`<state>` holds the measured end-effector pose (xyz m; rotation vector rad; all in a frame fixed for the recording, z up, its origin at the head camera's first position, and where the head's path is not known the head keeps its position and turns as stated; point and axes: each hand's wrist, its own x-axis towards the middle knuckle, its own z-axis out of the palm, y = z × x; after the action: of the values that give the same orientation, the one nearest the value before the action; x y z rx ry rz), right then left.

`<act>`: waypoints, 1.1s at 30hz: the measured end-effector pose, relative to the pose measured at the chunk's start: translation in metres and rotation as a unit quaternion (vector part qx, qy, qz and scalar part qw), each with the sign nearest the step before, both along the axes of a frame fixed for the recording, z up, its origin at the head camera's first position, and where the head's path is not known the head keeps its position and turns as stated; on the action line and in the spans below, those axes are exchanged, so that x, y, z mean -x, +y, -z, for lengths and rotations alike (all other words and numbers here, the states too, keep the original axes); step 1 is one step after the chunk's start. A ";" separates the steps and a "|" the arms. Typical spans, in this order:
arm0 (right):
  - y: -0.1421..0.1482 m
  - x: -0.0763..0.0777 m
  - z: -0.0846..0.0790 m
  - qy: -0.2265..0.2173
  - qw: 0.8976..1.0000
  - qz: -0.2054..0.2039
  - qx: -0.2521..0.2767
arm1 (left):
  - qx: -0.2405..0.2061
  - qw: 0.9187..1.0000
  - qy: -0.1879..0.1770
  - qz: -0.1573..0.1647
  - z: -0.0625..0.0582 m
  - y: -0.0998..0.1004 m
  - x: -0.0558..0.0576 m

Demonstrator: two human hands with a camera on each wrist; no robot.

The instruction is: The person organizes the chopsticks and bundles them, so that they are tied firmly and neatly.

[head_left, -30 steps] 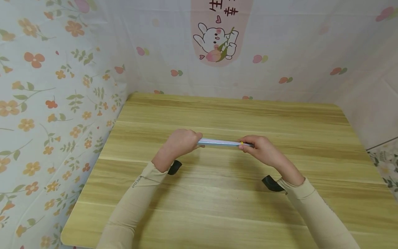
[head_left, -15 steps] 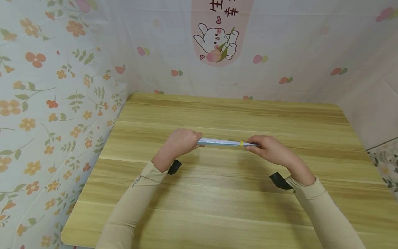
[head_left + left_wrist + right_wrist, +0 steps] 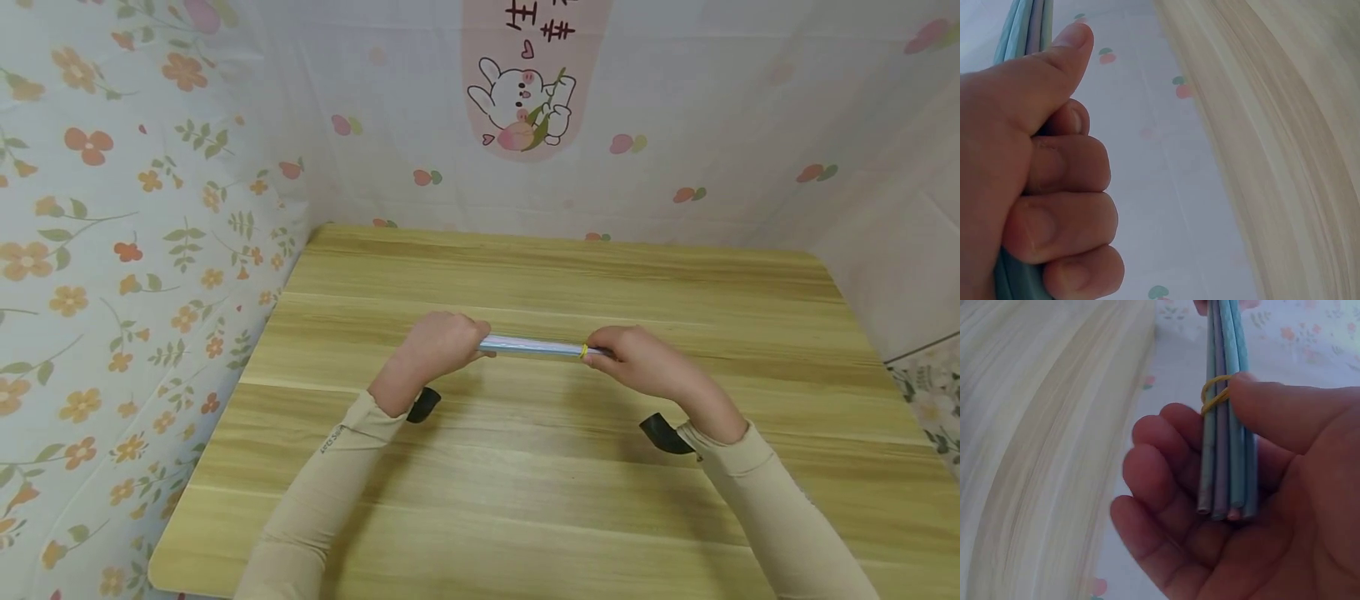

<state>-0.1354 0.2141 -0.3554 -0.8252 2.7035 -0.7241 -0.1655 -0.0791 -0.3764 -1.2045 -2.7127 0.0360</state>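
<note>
A bundle of pastel blue, mauve and greenish chopsticks (image 3: 528,344) is held level above the table between both hands. My left hand (image 3: 442,346) grips its thicker end; in the left wrist view the fingers (image 3: 1069,162) curl round the sticks and the thumb lies along them. Near the thinner end, a yellow rubber band (image 3: 1215,403) loops round the bundle. My right hand (image 3: 645,358) pinches this end beside the band. Seen from the right wrist, the thumb (image 3: 1291,409) presses the sticks at the band, and the round stick ends point toward the palm.
Below the hands lies a wood-grain table (image 3: 510,483). A white printed cloth (image 3: 390,133) hangs behind it, and a floral cloth (image 3: 97,300) hangs on the left. Black wrist pieces (image 3: 663,433) stick out from the sleeve cuffs.
My right hand slid right along the sticks, uncovering the rubber band, then came back left to it. My left hand keeps its grip almost in place.
</note>
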 end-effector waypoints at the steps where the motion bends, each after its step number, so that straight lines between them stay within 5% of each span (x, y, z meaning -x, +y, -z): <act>1: -0.001 0.000 0.000 -0.001 1.000 -0.005 -0.002 | 0.000 1.000 0.002 0.000 0.000 0.000 0.000; 33: -0.011 -0.003 0.015 0.030 0.998 0.044 0.039 | -0.010 1.000 -0.007 -0.004 -0.001 -0.001 -0.001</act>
<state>-0.1322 0.2033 -0.3700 -0.7607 2.7953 -0.8406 -0.1649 -0.0797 -0.3751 -1.1937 -2.7232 -0.0002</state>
